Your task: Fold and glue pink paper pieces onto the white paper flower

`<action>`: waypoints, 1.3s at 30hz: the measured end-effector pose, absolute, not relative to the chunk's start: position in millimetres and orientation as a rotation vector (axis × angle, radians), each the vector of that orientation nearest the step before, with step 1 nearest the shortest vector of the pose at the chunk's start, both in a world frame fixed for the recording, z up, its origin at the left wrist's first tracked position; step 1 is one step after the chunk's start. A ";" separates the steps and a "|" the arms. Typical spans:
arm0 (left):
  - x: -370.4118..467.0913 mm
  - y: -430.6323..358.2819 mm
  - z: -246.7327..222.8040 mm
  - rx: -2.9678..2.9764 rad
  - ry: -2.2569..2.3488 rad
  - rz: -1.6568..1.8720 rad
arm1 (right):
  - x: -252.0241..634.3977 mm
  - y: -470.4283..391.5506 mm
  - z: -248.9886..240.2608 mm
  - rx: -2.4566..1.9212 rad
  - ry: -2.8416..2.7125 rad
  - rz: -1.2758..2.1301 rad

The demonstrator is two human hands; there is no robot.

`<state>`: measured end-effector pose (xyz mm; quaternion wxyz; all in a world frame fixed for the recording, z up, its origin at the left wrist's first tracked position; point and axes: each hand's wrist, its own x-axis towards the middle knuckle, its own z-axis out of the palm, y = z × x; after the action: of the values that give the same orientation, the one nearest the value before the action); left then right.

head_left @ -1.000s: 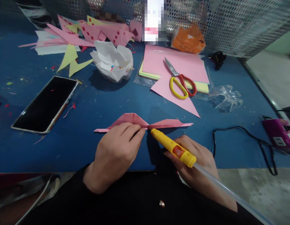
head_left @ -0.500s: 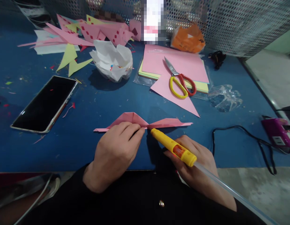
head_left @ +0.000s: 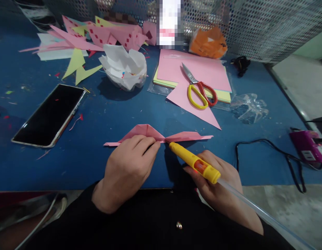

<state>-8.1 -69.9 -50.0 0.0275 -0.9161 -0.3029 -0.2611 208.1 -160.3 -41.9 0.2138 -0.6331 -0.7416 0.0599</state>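
A folded strip of pink paper (head_left: pixel 185 136) lies across the table in front of me, pinched narrow near its middle. My left hand (head_left: pixel 129 166) is closed on its left part, the fingertips hiding some of the fold. My right hand (head_left: pixel 220 180) grips a yellow hot glue gun (head_left: pixel 188 157), whose handle is hidden under the palm. Its nozzle points up and left and sits at the narrow middle of the paper; I cannot tell whether they touch. A long clear glue stick (head_left: pixel 254 205) trails from the back of the gun past my right wrist.
Scissors (head_left: pixel 196 85) rest on pink and yellow paper sheets (head_left: pixel 173 67). To the left are a phone (head_left: pixel 50 116), a paper-lined bowl (head_left: pixel 124 69) and pink and yellow paper cutouts (head_left: pixel 111 34). Clear plastic (head_left: pixel 250 108), a black cord (head_left: pixel 262 140) and a purple box (head_left: pixel 309 147) are at right.
The glue gun and my right hand have shifted slightly to the right. My left hand and the pink paper hold almost still.
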 end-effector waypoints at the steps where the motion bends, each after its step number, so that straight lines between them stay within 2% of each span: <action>1: -8.1 -70.0 -49.7 -2.828 -0.938 -0.808 | 208.1 -160.4 -42.0 -1.754 -2.055 0.161; 18: -7.1 -70.0 -50.4 -2.832 -0.945 -0.816 | 212.2 -163.3 -38.6 -1.641 -2.042 0.139; 30: -9.3 -68.3 -51.2 -2.836 -0.915 -0.803 | 243.1 -180.9 -33.5 -1.941 -1.988 -0.039; 39: -9.3 -67.5 -52.2 -2.841 -0.929 -0.809 | 248.4 -182.6 -35.2 -1.983 -1.971 -0.096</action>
<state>-9.3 -67.5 -52.2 0.0224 -0.9172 -0.3000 -0.2613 248.4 -182.6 -35.2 0.1711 -0.6983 -0.6943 -0.0338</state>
